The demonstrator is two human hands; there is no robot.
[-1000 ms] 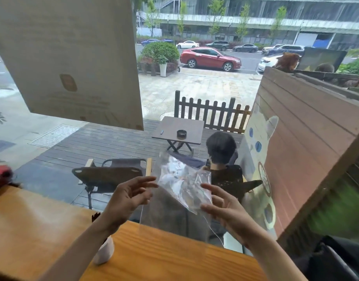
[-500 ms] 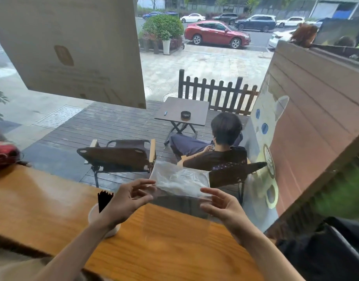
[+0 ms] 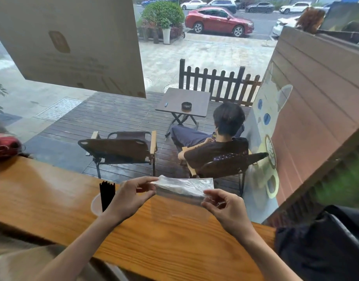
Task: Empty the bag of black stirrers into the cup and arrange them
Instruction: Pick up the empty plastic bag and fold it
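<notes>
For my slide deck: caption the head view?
Both hands pinch the empty bag above the counter; stirrers stand in the cup.

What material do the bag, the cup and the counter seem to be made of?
Bag: thin clear plastic film, glossy and creased, see-through. Cup: pale and translucent, probably plastic; mostly hidden. Counter: wood or wood-look laminate, orange-brown grain with a glossy sheen.

Legible text: none. The pale hanging panel [image 3: 69, 43] on the window is carrying a brown emblem and faint lines of lettering, too washed out to read. The cat decal [image 3: 270, 126] is showing a round latte-art badge, wordless.
</notes>
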